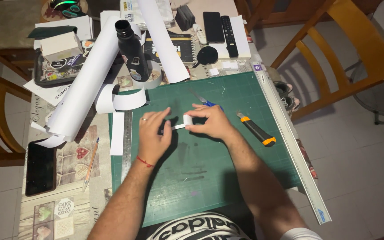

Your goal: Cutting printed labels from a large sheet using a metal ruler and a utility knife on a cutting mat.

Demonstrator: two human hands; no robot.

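Green cutting mat (227, 178) covers our table, giving a firm, flat base to work on. Our left hand (153, 135) and right hand (212, 122) meet over it, fingers pinched on the two ends of a small white paper strip (184, 122), held taut between them, perhaps being curled. A utility knife (256, 129) and scissors (205, 101) lie within reach beside the right hand; a steel ruler (127, 146) edges the mat.

Cutting mat (227, 178) lies at tabletop (67, 209) near edge. Steel ruler (127, 146) along mat's left edge, long ruler (290, 142) along its right. Knife (256, 129) on mat, right of hands. Phone (40, 167) near tabletop's left edge.
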